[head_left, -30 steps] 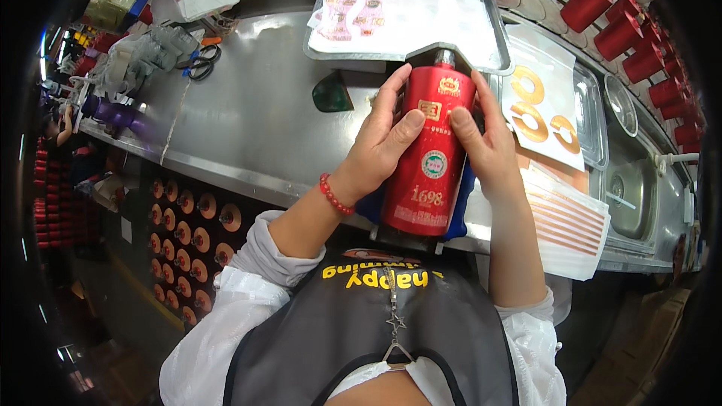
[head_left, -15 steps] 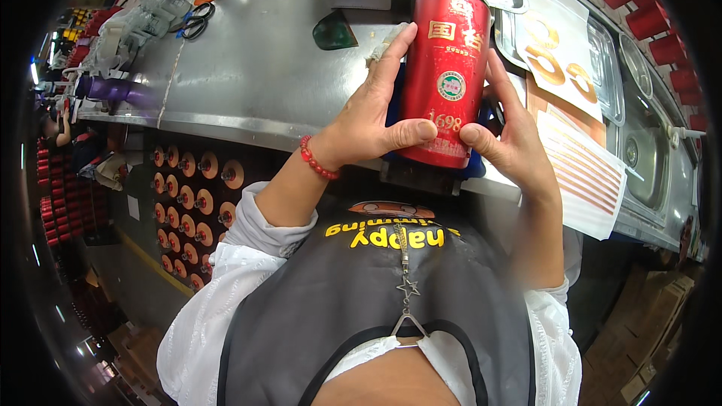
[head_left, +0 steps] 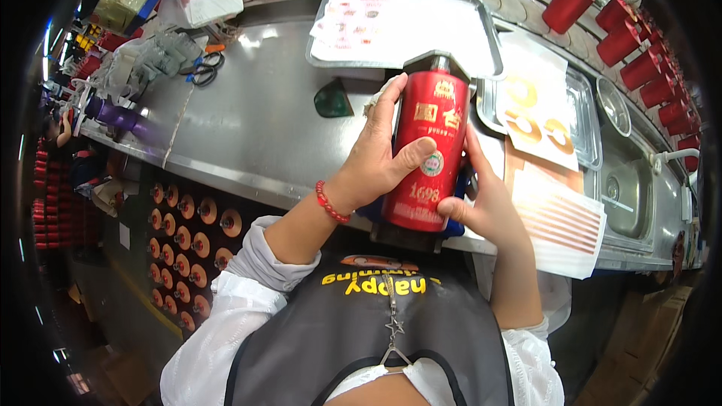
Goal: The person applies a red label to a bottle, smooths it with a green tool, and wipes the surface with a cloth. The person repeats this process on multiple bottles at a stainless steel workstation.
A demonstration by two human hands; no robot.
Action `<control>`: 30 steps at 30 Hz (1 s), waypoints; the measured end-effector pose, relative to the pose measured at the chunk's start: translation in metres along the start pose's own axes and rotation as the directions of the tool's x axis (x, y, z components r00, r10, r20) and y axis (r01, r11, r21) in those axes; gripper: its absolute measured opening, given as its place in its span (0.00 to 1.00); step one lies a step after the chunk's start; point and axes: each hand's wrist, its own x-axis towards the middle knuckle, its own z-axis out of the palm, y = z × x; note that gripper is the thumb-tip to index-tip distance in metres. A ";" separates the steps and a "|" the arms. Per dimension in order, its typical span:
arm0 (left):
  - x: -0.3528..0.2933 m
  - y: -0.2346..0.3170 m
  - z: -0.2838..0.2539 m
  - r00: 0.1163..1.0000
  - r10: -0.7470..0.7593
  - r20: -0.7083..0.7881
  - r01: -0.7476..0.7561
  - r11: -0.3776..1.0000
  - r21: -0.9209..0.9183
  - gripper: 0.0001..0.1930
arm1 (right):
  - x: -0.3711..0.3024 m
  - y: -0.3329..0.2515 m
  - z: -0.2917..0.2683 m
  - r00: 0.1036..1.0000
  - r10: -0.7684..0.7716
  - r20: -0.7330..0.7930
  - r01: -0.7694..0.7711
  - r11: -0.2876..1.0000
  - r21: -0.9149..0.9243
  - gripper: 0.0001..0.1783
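Observation:
A red bottle (head_left: 412,207) with gold lettering, a round green-and-white sticker and a narrow neck lies face up at the table's front edge, tilted slightly. My left hand (head_left: 378,162) grips its left side, thumb across the front beside the sticker. On the lower right side my right hand (head_left: 489,199) closes around it, thumb on the front near the base. Something whitish like a crumpled cloth (head_left: 371,105) shows by my left fingers. Beneath the bottle are a dark support (head_left: 406,238) and a bit of blue material, mostly hidden.
Sticker sheets lie on a metal tray (head_left: 485,30) beyond the bottle. To its right are sheets of gold decals (head_left: 535,124), gold strips (head_left: 560,218) and a sink (head_left: 630,199). A dark green piece (head_left: 332,99) and scissors (head_left: 204,69) are left. Red bottles (head_left: 568,4) stand on a conveyor behind.
The view has shifted, so the bottle and hands sit lower in it and more of the conveyor shows. My left thumb has moved up the bottle's front, to beside the sticker.

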 end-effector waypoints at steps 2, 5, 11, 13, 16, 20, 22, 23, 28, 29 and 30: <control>0.012 -0.004 0.003 0.998 0.010 -0.064 -0.008 1.000 0.029 0.47 | 0.000 -0.009 -0.002 0.993 0.110 0.043 -0.110 0.994 0.007 0.73; 0.024 -0.008 0.000 0.995 -0.102 -0.010 0.102 0.993 -0.061 0.42 | 0.001 -0.013 -0.004 0.990 0.125 0.064 -0.124 0.992 -0.009 0.72; 0.026 -0.013 0.002 0.993 -0.122 0.008 0.122 0.984 -0.131 0.36 | 0.003 -0.019 -0.007 0.989 0.124 0.081 -0.120 0.991 -0.057 0.72; 0.026 -0.013 0.001 0.993 -0.121 0.017 0.122 0.985 -0.122 0.35 | 0.002 -0.012 -0.004 0.995 0.078 0.057 -0.076 0.996 -0.041 0.71; 0.023 -0.014 0.002 0.997 -0.073 0.002 0.073 0.989 -0.129 0.38 | 0.000 -0.002 -0.001 0.998 0.053 0.036 -0.053 0.999 -0.002 0.69; 0.003 -0.016 -0.002 0.998 0.059 0.031 -0.054 0.988 -0.142 0.45 | -0.004 0.001 -0.002 0.999 0.023 0.028 -0.023 1.000 -0.019 0.65; -0.016 -0.016 -0.011 0.994 0.039 0.106 -0.018 0.980 -0.199 0.48 | -0.002 0.005 0.001 1.000 0.019 0.017 -0.020 0.998 0.060 0.65; -0.024 -0.016 -0.013 0.991 0.027 0.132 0.003 0.975 -0.221 0.50 | 0.000 0.008 0.001 1.000 -0.015 0.004 0.015 0.997 0.073 0.66; -0.036 -0.011 -0.013 0.976 0.029 0.217 -0.006 0.994 -0.106 0.61 | 0.000 -0.001 0.003 1.000 0.026 0.004 -0.026 1.000 0.016 0.72; -0.037 -0.009 -0.014 0.975 0.026 0.221 -0.009 0.997 -0.080 0.62 | 0.001 -0.006 0.004 0.998 0.061 0.007 -0.061 0.998 0.027 0.75; -0.038 -0.008 -0.014 0.974 0.024 0.224 -0.012 0.998 -0.055 0.63 | 0.002 -0.006 0.005 0.999 0.051 0.007 -0.051 0.998 0.038 0.75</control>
